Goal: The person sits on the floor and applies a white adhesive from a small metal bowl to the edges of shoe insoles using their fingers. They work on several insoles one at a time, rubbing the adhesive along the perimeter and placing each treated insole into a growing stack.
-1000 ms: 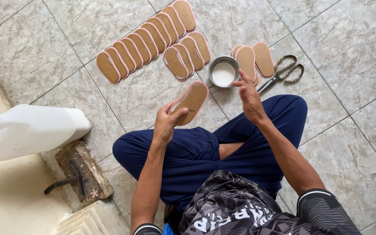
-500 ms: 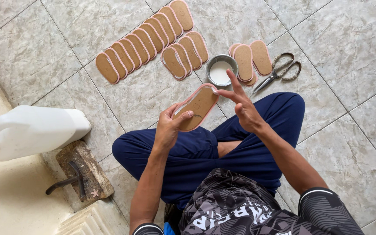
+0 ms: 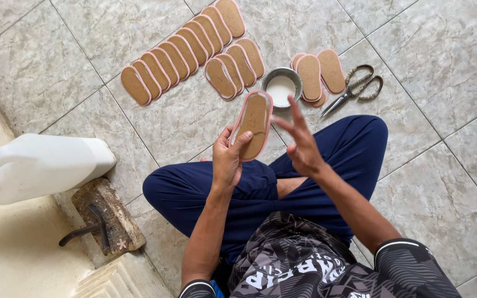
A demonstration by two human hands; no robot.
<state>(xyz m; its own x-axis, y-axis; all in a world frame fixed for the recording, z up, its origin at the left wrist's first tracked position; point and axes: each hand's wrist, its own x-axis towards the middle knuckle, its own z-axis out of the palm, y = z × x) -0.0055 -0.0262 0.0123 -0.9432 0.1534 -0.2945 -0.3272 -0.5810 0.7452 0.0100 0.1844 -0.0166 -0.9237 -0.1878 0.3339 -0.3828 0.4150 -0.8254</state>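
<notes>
Left grip (image 3: 228, 160) pinches the near end of a tan insole with pink edge (image 3: 253, 122), thumb on the tan face, fingers behind it. Insole held up above the lap, long axis running near to far, tilted slightly right. Right grip (image 3: 302, 144) spread, fingers fanned and holding nothing, index tip just beside the insole's right edge; contact with the edge cannot be told from this angle.

Person sits cross-legged on the tiled floor (image 3: 432, 66), dark blue trousers (image 3: 260, 193), patterned black-and-grey shirt (image 3: 316, 265).

Far of the hands, a small round metal bowl (image 3: 281, 85) with white contents stands on the floor, just beyond the tip of the held insole. Right of the bowl, a short stack of like insoles (image 3: 318, 73), touching or nearly touching the bowl's rim. Further right, scissors (image 3: 354, 88) with wrapped handles lie on the floor, blades pointing toward the near left.

Far left, a long overlapping row of insoles (image 3: 180, 52) runs diagonally; a shorter overlapping row (image 3: 236, 67) lies between it and the bowl.

Near left, a white plastic jug (image 3: 37, 165) lies on its side; beside it a worn block with a dark metal piece (image 3: 103, 221).
</notes>
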